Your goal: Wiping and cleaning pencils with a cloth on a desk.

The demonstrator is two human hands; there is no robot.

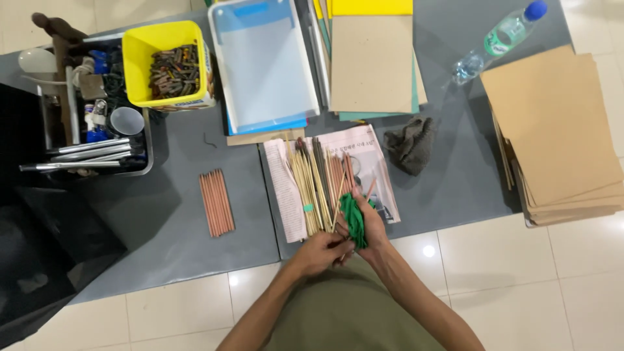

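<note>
My right hand [372, 229] grips a bunched green cloth [354, 220] at the near edge of a sheet of newspaper [374, 159]. My left hand [322, 252] is closed beside it, pinching the near end of a thin wooden stick [338, 195] that runs into the cloth. On the newspaper lies a heap of several pale and dark sticks [315, 182], just beyond both hands.
A row of reddish-brown pencils [216, 202] lies left on the grey mat [169, 214]. Behind are a yellow tub of crayon stubs [170, 65], a white tray [263, 65], stacked card [372, 62], a dark rag [411, 144], a water bottle [500, 39] and brown boards [556, 133].
</note>
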